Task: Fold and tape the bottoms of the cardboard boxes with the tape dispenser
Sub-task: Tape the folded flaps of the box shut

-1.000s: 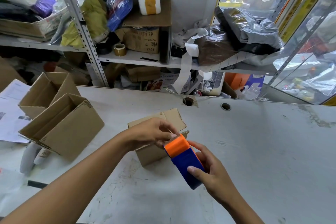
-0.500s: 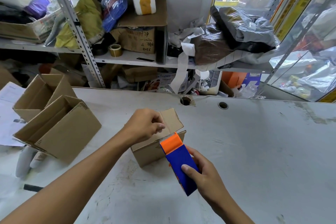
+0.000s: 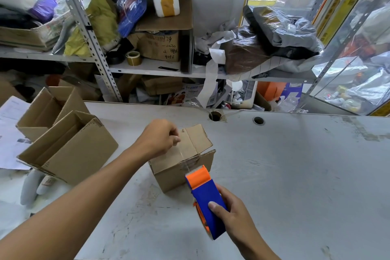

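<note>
A small cardboard box (image 3: 175, 172) stands mid-table with its folded flaps facing up; one flap (image 3: 199, 137) sticks up at the far side. My left hand (image 3: 161, 136) sits over the box's far left top, fingers curled, pinching the end of a clear tape strip. The strip runs across the flaps to the blue and orange tape dispenser (image 3: 207, 200), which my right hand (image 3: 234, 211) grips just in front of the box's near right corner.
Two open cardboard boxes (image 3: 69, 150) lie on their sides at the left, beside sheets of paper (image 3: 10, 133). The grey table (image 3: 295, 175) has two round holes (image 3: 215, 115) near its far edge. Cluttered metal shelves (image 3: 147, 67) stand behind it.
My right hand has drawn the dispenser toward me and down, off the box top, stretching tape across the flaps. My left hand has shifted to the box's far side, holding the tape end.
</note>
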A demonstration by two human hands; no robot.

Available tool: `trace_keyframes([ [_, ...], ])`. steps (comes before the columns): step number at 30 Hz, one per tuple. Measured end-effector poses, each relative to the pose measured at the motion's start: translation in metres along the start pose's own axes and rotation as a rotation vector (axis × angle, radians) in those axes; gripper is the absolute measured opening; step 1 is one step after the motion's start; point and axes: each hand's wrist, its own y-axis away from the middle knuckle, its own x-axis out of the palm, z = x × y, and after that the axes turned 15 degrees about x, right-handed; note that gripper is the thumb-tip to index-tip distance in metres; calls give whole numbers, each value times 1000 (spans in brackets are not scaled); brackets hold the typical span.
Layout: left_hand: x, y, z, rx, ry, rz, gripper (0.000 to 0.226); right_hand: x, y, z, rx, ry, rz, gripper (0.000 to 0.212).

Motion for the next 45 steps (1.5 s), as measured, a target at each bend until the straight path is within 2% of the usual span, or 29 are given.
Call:
trace_keyframes([
  [5,10,1,5,19,14,-3,7,3,-5,-8,22,-6,-20,50],
  [10,15,6,13,154,-92,-23,7,12,-6,-15,35,-4,-9,42],
  [14,36,16,22,264,-156,-138,6,18,-9,-18,43,-32,-13,39],
  [15,41,18,24,287,-173,-190,12,19,-9,-18,48,-39,-17,38],
  [17,47,22,27,261,-156,-268,40,20,-11,-20,52,-52,-19,38],
  [18,47,22,27,249,-147,-302,46,20,-11,-21,53,-61,-18,39],
  [19,47,23,26,277,-169,-313,43,21,-11,-22,53,-68,-17,40],
  [22,52,29,29,417,-256,-233,13,22,-12,-22,55,-73,-17,39],
  [23,54,32,31,412,-232,-187,16,23,-12,-22,55,-75,-17,38],
  [26,62,39,37,393,-261,-59,42,23,-13,-22,63,-75,-15,39],
  [28,62,38,36,397,-285,-27,49,24,-14,-20,71,-72,-12,43],
  [34,65,39,37,412,-260,-62,41,28,-17,-14,77,-46,-15,41],
  [45,69,36,39,411,-282,-88,41,33,-28,-4,105,-28,20,50],
])
